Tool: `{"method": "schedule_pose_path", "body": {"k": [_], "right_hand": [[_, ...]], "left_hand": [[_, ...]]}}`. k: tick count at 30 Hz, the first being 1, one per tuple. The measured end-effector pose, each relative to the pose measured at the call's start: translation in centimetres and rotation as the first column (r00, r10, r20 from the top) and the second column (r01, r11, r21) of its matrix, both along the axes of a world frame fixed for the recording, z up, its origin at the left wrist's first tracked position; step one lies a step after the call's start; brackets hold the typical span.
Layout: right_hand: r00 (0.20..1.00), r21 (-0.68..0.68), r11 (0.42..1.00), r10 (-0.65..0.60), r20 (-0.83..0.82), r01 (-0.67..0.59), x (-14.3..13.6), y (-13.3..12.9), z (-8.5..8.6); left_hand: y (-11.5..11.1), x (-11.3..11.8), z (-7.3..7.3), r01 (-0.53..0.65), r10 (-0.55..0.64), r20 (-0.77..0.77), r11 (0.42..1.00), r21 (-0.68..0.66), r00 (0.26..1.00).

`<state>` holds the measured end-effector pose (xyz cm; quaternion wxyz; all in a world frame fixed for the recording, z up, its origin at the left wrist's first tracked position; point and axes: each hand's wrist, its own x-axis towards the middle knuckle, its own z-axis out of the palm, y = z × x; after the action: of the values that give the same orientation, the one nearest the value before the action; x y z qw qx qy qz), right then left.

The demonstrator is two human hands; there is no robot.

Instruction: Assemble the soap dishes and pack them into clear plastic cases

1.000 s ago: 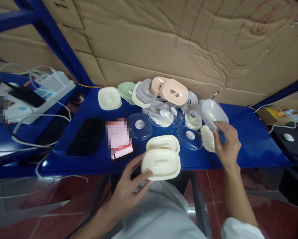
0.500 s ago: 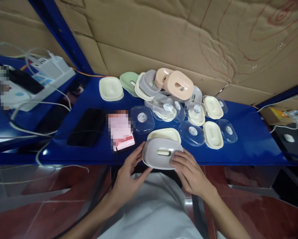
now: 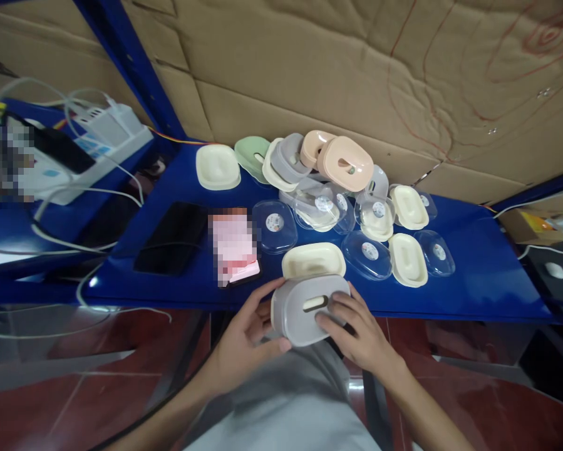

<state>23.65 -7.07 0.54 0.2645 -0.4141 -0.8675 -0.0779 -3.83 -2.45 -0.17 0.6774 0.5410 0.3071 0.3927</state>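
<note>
Above my lap, at the table's front edge, I hold a grey oval soap dish with a slot in its top face and something cream showing through. My left hand grips its left end, thumb below and fingers behind. My right hand is around the right end, fingertips resting on the top face by the slot. Just behind it lies a cream oval tray. Clear oval lids with round stickers, such as the clear lid, and a cream tray lie to the right.
Peach soap dishes, a green piece and grey pieces are heaped at the back against cardboard. A phone with a lit screen and a black flat device lie left. Cables run from a power strip.
The grey soap dish has come down a little and tilted, so its slotted face and left side show more. My right fingers have shifted further over the top face. The view has moved slightly.
</note>
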Motion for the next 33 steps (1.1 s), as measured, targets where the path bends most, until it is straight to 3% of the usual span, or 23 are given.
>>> {"method": "schedule_pose_path", "body": {"k": [6, 10, 14, 17, 20, 23, 26, 28, 33], "right_hand": [[1.0, 0.038, 0.999, 0.024, -0.01, -0.024, -0.9, -0.2, -0.4], [0.998, 0.038, 0.999, 0.036, 0.042, -0.037, -1.0, -0.1, 0.9], [0.993, 0.066, 0.993, 0.097, 0.062, -0.101, -1.1, 0.0, 1.9], [0.993, 0.026, 0.993, 0.118, 0.023, -0.118, -1.4, 0.4, 1.8], [0.984, 0.012, 0.993, 0.122, -0.127, -0.121, -0.9, 1.1, 1.5], [0.971, -0.045, 0.999, 0.005, -0.24, -0.016, 0.3, 2.0, 1.5], [0.981, -0.204, 0.973, -0.136, -0.137, 0.107, 1.1, 2.7, 1.5], [0.988, -0.285, 0.948, -0.153, -0.011, 0.143, 1.0, 3.0, 1.2], [0.982, -0.28, 0.942, -0.188, 0.01, 0.183, 0.1, 3.0, 0.4]], "left_hand": [[-0.2, 0.0, 0.8, -0.021, 0.075, 0.139, 0.935, -0.355, 0.987], [0.1, 0.0, 0.6, 0.001, 0.118, 0.221, 0.88, -0.475, 0.968], [-0.1, -0.2, 0.2, -0.061, 0.185, 0.165, 0.823, -0.564, 0.969], [-0.3, -0.4, 0.4, -0.139, 0.247, 0.105, 0.794, -0.592, 0.963], [-0.2, -0.5, 1.3, -0.219, 0.321, 0.07, 0.773, -0.596, 0.944], [-0.2, -0.5, 2.4, -0.276, 0.371, 0.035, 0.747, -0.605, 0.928], [-0.4, -0.5, 2.9, -0.287, 0.364, 0.005, 0.744, -0.603, 0.932], [-0.5, -0.6, 2.6, -0.28, 0.341, -0.008, 0.756, -0.592, 0.94], [-0.6, -0.6, 1.0, -0.275, 0.337, 0.022, 0.804, -0.527, 0.941]]}}
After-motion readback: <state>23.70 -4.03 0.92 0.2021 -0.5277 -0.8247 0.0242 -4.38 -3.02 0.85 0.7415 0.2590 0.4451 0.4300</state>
